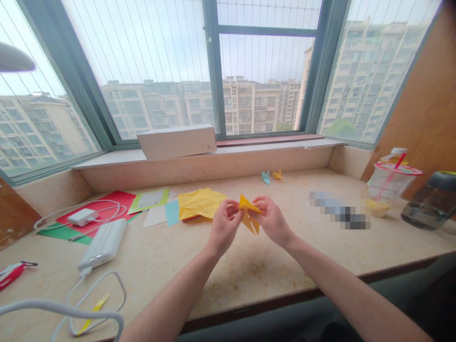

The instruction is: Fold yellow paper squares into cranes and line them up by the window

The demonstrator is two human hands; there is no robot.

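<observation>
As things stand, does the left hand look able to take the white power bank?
Probably yes: only bare counter shows between the left hand and the white power bank. However, this hand holds the folded yellow paper, together with the right hand, so it should first let go.

Bright daylight comes through the windows [142, 52]; outer edges look stretched, and a pixelated patch [340, 210] masks part of the surface [171, 247].

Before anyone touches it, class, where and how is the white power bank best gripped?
Grip the white power bank mid-length by its two long sides, coming from above. It lies flat and is longer than wide, so that narrow span is likely easiest; the white cable plugged into its near end makes that end worse.
</observation>
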